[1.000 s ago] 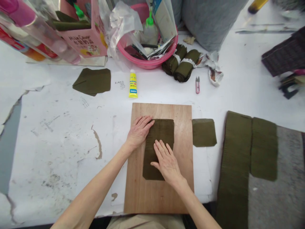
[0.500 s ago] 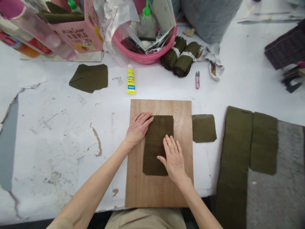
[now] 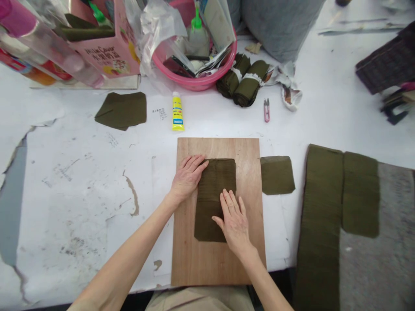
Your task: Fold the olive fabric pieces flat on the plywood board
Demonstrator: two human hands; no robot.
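Note:
A dark olive fabric piece [image 3: 210, 216], roughly rectangular with trimmed lower corners, lies flat on a wooden board [image 3: 217, 268]. At its upper left edge rests my left hand [image 3: 188, 177], fingers stretched out over the board and the fabric's corner. My right hand [image 3: 235, 220] lies palm down over the fabric's right side, fingers extended and thumb spread; it covers part of the right edge. Just right of the board is a smaller olive fabric piece [image 3: 277, 175]. Neither hand grips anything.
Beyond the board lie a yellow tube [image 3: 177, 113], pink thread snips [image 3: 266, 110] and rolled olive fabric bundles [image 3: 251, 86]. A pink basket [image 3: 197, 82] holds bottles and papers. More olive fabric [image 3: 120, 110] lies at left; long olive strips [image 3: 320, 224] lie on grey material [image 3: 379, 268] at right.
My right hand has slid slightly down and left over the fabric. My left hand stays at the upper left edge. The whole view has shifted a little.

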